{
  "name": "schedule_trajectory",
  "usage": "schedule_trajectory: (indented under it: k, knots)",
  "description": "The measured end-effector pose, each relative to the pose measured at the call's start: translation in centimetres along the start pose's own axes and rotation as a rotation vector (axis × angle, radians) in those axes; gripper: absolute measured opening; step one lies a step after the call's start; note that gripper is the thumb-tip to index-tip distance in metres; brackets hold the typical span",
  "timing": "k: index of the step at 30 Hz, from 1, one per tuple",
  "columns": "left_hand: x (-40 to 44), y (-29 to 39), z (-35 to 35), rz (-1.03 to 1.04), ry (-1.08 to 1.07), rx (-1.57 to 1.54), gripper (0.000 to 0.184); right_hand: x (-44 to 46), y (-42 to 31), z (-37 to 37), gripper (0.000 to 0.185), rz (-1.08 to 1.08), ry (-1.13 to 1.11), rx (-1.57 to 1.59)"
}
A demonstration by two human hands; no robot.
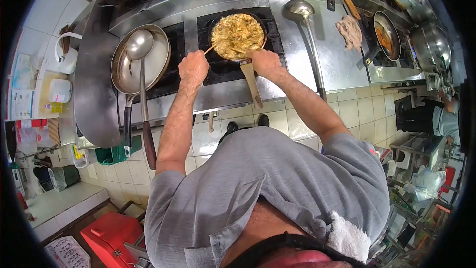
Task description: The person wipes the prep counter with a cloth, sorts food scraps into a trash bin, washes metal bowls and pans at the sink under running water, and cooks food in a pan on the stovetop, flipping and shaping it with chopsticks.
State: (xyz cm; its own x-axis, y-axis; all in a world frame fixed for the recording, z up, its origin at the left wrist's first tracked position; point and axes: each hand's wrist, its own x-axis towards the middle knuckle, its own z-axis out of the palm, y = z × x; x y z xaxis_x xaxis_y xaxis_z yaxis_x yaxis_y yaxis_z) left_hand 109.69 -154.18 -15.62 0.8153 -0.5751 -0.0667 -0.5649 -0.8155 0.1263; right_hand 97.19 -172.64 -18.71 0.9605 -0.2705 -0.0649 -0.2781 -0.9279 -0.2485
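Note:
A frying pan (265, 33) full of yellow-brown food (238, 30) sits on the middle burner, its tan handle (251, 84) pointing toward me. My left hand (194, 66) is closed round a thin wooden stick (212, 47), whose tip reaches into the food. From the other side, my right hand (267, 63) grips a second wooden stick (238, 50) that also dips into the food. The right hand is just above the pan handle's base; whether it touches the handle I cannot tell. The food hides the ends of both sticks, so their exact kind does not show.
Left of the burner stands a large pan (161, 64) with a ladle (140, 44) across it. A second ladle (300, 9) and a crumpled cloth (350, 33) lie on the steel counter (339, 69). Further right are a sauce-streaked pan (391, 22), a pot (430, 44) and another person (444, 119).

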Motion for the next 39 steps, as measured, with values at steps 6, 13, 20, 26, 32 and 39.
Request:
schedule_trajectory:
  k: [6,13,20,26,32,39]
  knots:
    - [0.0,0.0,-0.6,-0.007,0.022,-0.006,0.015,-0.6,1.7,-2.4,0.022,-0.019,-0.045,-0.04]
    - [0.4,0.6,-0.1,0.017,0.131,-0.14,0.018,-1.2,3.3,-2.2,0.022,0.047,0.02,-0.041]
    - [3.1,2.8,-0.4,0.044,0.174,-0.216,0.017,2.5,3.2,-5.2,0.019,0.108,0.003,0.009]
    - [5.6,3.2,1.8,0.027,0.066,-0.079,0.018,5.1,3.8,0.3,0.018,0.125,0.102,-0.04]
    - [5.3,2.2,1.8,-0.006,0.055,-0.062,0.019,5.5,4.9,0.0,0.019,0.115,0.042,-0.072]
    - [6.7,4.1,1.3,0.102,0.15,-0.162,0.019,4.9,4.3,-1.2,0.019,0.201,0.148,0.001]
